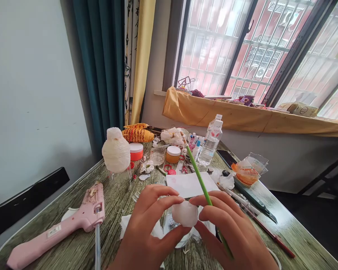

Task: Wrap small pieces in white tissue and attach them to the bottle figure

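Note:
Between my two hands is a small white rounded lump [185, 213] with a papery, slightly translucent surface; its exact material I cannot tell. My left hand [152, 221] pinches it from the left with thumb and fingertips. From the other side, the fingertips of my right hand [231, 225] press on it. A green-handled paintbrush [198, 174] is also tucked in my right hand, slanting up to the left with its bristles at the top. Below the lump sits a clear container [181, 242], mostly hidden, with white tissue [126, 225] beside it.
A pink glue gun [70, 228] lies at left. Behind it a white wrapped, bottle-shaped form [116, 153] stands on a clear support. Two lidded jars, the nearer being an amber jar [173, 154], a water bottle [211, 144], a white sheet [191, 183] and a green utility knife [255, 198] lie further back and right.

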{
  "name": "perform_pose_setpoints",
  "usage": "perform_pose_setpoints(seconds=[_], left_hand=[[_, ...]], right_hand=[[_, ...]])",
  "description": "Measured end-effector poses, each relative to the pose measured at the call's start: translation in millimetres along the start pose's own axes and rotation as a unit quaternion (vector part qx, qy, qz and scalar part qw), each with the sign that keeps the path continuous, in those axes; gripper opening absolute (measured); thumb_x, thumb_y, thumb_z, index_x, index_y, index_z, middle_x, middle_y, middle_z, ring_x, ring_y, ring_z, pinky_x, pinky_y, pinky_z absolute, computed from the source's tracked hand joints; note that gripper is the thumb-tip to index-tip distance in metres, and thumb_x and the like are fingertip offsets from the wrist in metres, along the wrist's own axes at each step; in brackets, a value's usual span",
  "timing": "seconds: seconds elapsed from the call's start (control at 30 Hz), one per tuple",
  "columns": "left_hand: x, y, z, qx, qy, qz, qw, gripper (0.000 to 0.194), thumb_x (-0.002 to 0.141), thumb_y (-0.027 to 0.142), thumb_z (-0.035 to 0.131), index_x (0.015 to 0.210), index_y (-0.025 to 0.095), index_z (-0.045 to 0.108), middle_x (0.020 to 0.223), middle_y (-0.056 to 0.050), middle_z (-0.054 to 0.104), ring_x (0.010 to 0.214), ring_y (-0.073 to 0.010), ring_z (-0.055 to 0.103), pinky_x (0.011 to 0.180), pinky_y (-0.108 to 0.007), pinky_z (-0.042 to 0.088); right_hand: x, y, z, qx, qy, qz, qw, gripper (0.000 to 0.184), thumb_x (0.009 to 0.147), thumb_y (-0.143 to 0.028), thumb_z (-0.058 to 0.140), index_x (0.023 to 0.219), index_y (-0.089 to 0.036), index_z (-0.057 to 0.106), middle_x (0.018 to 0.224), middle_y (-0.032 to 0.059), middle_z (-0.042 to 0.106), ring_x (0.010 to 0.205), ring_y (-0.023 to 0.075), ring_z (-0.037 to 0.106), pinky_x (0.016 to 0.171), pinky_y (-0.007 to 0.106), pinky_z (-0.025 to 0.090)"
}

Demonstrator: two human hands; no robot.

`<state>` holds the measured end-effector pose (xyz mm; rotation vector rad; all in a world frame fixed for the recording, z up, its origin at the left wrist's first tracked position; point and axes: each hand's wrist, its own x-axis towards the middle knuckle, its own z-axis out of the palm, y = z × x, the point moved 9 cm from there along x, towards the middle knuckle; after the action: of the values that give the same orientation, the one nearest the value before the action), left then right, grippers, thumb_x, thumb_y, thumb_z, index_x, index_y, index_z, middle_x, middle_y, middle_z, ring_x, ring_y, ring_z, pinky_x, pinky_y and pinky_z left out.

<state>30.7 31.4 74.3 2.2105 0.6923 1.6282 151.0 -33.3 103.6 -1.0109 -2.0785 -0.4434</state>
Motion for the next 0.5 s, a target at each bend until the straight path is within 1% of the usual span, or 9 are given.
perform_pose_setpoints(seconds=[0.1, 0.17, 0.3, 0.43, 0.5], left_hand=[[0.9, 3.0, 1.5, 0.019, 0.0, 0.017, 1.0, 0.029, 0.071, 0.015, 0.081, 0.095, 0.025, 0.07, 0.096, -0.003, 0.07, 0.09, -0.0197, 0.067, 0.082, -0.028, 0.054], [0.5, 3.8, 1.6, 0.024, 0.002, 0.03, 0.999, 0.029, 0.072, 0.014, 0.08, 0.096, 0.025, 0.069, 0.096, -0.002, 0.069, 0.091, -0.0201, 0.066, 0.083, -0.029, 0.054], [-1.4, 1.4, 4.3, 0.015, -0.007, 0.032, 0.999, 0.026, 0.075, 0.013, 0.077, 0.096, 0.026, 0.068, 0.094, 0.0, 0.068, 0.089, -0.0176, 0.064, 0.082, -0.026, 0.053], [-4.8, -4.6, 6.1, 0.024, -0.014, 0.014, 1.0, 0.036, 0.077, 0.017, 0.076, 0.109, 0.028, 0.064, 0.104, -0.001, 0.066, 0.098, -0.0194, 0.062, 0.091, -0.028, 0.049], [-5.9, -3.5, 6.5, 0.037, -0.017, 0.026, 0.999, 0.034, 0.078, 0.017, 0.075, 0.108, 0.028, 0.063, 0.105, -0.002, 0.065, 0.1, -0.0201, 0.061, 0.092, -0.029, 0.047]], right_hand=[[2.1, -0.8, 0.3, -0.03, 0.005, -0.003, 1.0, 0.02, 0.097, -0.004, 0.038, 0.103, -0.02, 0.05, 0.094, 0.0059, 0.07, 0.084, 0.0197, 0.064, 0.067, 0.027, 0.056], [3.6, -1.4, 0.0, -0.039, 0.006, -0.009, 0.999, 0.019, 0.099, -0.006, 0.038, 0.102, -0.02, 0.05, 0.091, 0.0059, 0.07, 0.083, 0.0201, 0.065, 0.065, 0.028, 0.057], [3.4, 0.7, -0.9, -0.027, -0.001, -0.008, 1.0, 0.017, 0.099, -0.007, 0.038, 0.101, -0.02, 0.049, 0.091, 0.0062, 0.07, 0.082, 0.02, 0.065, 0.066, 0.028, 0.057], [1.2, 0.9, -0.7, -0.034, -0.005, -0.008, 0.999, 0.018, 0.1, -0.006, 0.038, 0.1, -0.019, 0.05, 0.092, 0.0058, 0.069, 0.082, 0.0193, 0.064, 0.067, 0.027, 0.056], [0.9, -0.9, 0.2, -0.045, -0.004, -0.012, 0.999, 0.017, 0.101, -0.008, 0.037, 0.101, -0.019, 0.05, 0.091, 0.0059, 0.069, 0.084, 0.02, 0.064, 0.068, 0.028, 0.056]])
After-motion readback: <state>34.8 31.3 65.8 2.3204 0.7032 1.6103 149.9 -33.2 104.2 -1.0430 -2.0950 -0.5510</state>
